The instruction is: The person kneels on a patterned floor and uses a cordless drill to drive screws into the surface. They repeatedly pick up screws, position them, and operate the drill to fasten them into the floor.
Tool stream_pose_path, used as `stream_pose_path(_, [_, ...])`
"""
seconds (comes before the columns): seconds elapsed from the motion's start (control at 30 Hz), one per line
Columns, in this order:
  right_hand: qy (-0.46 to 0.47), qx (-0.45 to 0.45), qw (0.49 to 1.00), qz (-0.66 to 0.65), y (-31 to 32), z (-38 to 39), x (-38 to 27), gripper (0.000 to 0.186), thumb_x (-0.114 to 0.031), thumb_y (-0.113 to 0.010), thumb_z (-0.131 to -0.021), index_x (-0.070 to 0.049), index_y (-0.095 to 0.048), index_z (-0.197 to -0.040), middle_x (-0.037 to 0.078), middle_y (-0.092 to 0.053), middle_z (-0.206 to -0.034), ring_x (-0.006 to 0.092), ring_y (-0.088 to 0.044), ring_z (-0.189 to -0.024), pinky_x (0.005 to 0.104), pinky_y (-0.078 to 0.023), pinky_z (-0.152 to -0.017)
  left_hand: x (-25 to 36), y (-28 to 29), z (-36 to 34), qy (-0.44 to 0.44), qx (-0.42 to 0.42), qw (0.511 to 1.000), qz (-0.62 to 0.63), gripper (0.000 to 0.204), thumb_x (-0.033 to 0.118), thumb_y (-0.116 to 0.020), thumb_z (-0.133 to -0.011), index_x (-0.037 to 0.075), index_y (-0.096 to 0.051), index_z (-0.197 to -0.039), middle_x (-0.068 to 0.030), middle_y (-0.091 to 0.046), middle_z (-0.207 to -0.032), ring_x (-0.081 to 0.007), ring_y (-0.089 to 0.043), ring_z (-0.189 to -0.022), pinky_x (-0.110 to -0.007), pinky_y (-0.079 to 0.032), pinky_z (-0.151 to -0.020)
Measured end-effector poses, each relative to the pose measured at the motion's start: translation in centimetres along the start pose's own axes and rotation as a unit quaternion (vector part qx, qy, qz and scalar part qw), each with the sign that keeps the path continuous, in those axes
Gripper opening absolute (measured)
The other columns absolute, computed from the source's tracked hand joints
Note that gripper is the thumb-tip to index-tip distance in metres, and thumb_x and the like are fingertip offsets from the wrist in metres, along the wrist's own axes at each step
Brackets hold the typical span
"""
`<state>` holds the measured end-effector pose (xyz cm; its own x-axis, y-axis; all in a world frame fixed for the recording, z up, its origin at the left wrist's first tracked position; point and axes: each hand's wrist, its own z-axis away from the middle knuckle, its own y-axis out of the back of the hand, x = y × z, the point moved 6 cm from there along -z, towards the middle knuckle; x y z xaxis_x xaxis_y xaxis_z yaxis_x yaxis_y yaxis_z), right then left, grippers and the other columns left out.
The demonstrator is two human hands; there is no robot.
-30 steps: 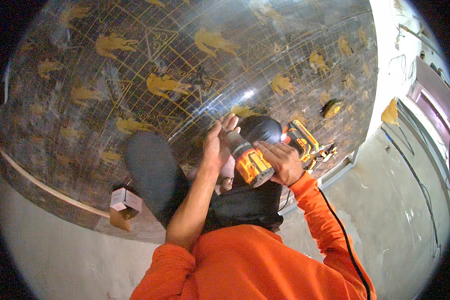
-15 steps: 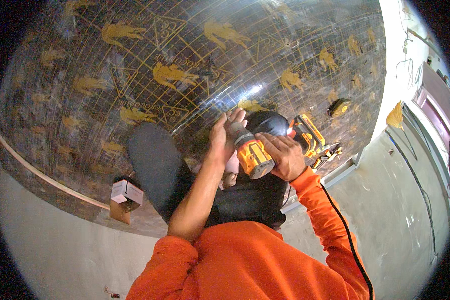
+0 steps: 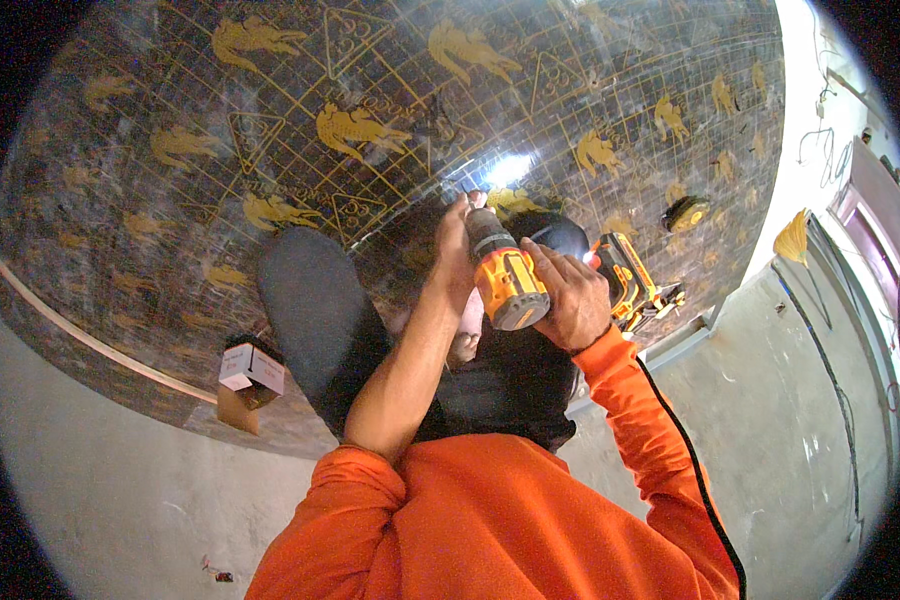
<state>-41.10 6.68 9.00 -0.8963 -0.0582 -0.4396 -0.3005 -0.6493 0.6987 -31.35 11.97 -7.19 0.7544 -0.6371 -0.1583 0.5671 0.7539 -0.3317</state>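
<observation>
Hands both on yellow-black cordless drill [image 3: 507,283]: right hand [image 3: 567,297] wrapped round grip, left hand [image 3: 454,255] clasped at chuck end by bit. Since a second ago, drill nose raised, now at glossy dark floor [image 3: 170,200] with gold pattern — judged lining up hole. Second drill [image 3: 630,283] lies just beyond. Small cardboard box [image 3: 250,372] near floor's left edge strip.

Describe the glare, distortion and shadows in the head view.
Head view: a bright white glare spot sits on the glossy patterned panel just above the yellow drill; fisheye bends the panel's gold grid lines and the pale trim strip toward the rim; corners are black; a second drill stays sharp.
</observation>
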Motion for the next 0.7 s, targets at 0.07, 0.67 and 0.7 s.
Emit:
stream_pose_path(0.07, [-0.001,-0.008,1.0,-0.004,0.1,-0.1,0.0,0.072,-0.024,-0.074,-0.069,-0.006,-0.051,-0.134,0.014,-0.065,-0.114,0.0309,-0.066,-0.091,0.04,-0.055,-0.077,0.2,-0.1,-0.2,-0.002,0.0,1.0,0.01,0.053,0.037,-0.056,-0.096,0.005,-0.043,-0.136,-0.0109,-0.044,-0.144,-0.027,-0.04,-0.136,-0.041,-0.042,-0.107])
stream_pose_path(0.67, [-0.076,-0.044,0.996,0.004,0.5,-1.7,-0.3,0.061,-0.029,-0.073,-0.072,-0.013,-0.055,-0.128,0.008,-0.065,-0.101,0.0299,-0.069,-0.084,0.0429,-0.055,-0.063,1.4,-1.5,-0.4,0.017,-0.008,0.999,0.051,0.028,0.026,-0.042,-0.102,0.003,-0.047,-0.117,-0.0181,-0.05,-0.135,-0.0364,-0.049,-0.126,-0.05,-0.044,-0.105])
stream_pose_path(0.7, [-0.084,-0.05,0.995,0.006,0.6,-1.7,-0.1,0.06,-0.027,-0.072,-0.072,-0.013,-0.055,-0.128,0.009,-0.065,-0.102,0.0302,-0.069,-0.084,0.0432,-0.055,-0.063,1.5,-1.5,-0.7,0.017,-0.021,0.999,0.029,0.029,0.026,-0.042,-0.102,0.003,-0.047,-0.118,-0.0182,-0.049,-0.136,-0.0361,-0.049,-0.126,-0.05,-0.044,-0.105])
